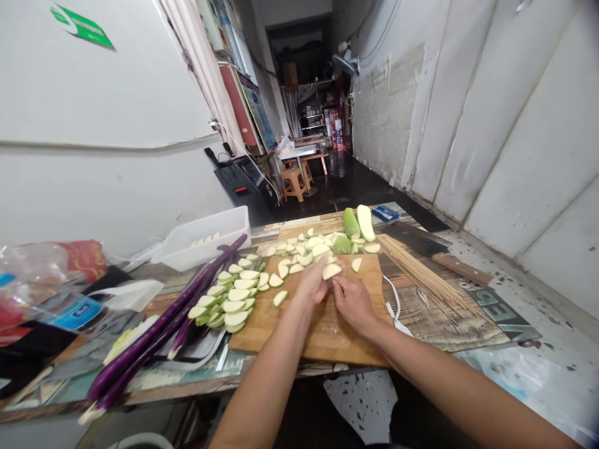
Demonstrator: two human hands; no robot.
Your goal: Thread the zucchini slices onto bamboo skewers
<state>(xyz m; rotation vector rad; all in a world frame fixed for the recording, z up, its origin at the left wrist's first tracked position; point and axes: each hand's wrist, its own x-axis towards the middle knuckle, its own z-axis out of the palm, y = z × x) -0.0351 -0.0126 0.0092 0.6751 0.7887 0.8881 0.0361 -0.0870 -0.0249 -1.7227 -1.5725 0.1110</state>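
Observation:
My left hand (312,282) is closed on a half-moon zucchini slice (331,270), held above the wooden cutting board (309,337). Close beside it, my right hand (354,302) has its fingers pinched together just under the slice; what they grip is too small to make out. Loose zucchini slices (304,259) lie across the back of the board and beyond it. To the left, rows of zucchini slices (236,305) are heaped over a tray (206,358). A bundle of thin wooden skewers (428,274) rests to the right of the board.
Long purple eggplants (159,324) lie left of the slices, near a white plastic bin (206,234). Larger zucchini pieces (365,223) lie at the back. A cleaver (416,240) with a wooden handle is beyond the skewers. A plastic bottle (60,305) is far left.

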